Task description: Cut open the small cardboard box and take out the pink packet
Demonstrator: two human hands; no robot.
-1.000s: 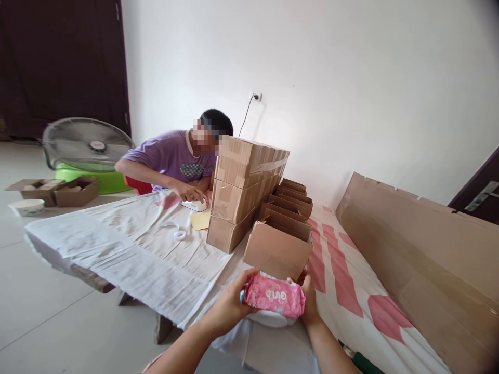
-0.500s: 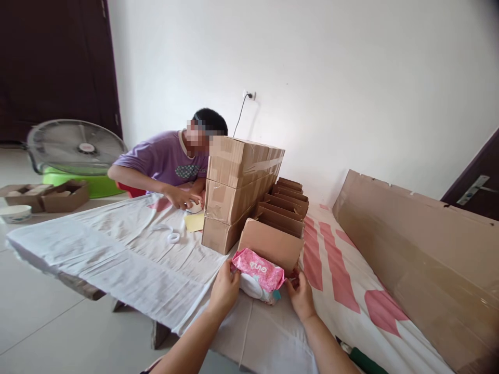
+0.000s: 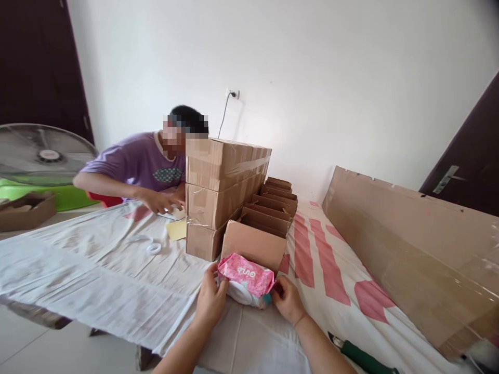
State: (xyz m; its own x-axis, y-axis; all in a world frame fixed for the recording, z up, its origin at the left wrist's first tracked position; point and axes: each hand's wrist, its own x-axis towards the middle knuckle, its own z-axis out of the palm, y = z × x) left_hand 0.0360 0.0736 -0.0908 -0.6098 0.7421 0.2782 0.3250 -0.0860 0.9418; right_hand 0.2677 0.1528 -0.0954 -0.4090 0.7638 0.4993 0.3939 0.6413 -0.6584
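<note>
Head view: pink pack [image 3: 246,274] lies crosswise on desk [image 3: 117,280], left hand [image 3: 211,298] and right hand [image 3: 286,299] each pinching one end; open box [image 3: 254,244] just behind.

Pack [image 3: 246,272] lies on the table [image 3: 117,280] before the open box [image 3: 254,244].

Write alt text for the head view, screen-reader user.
Two bare hands, left hand and right hand, grip the ends of a pink wipes pack over a cloth-covered table, right in front of an open cardboard box. Behind it stand a row of open boxes and a stack of taped cartons; a person in a purple shirt sits opposite.
</note>
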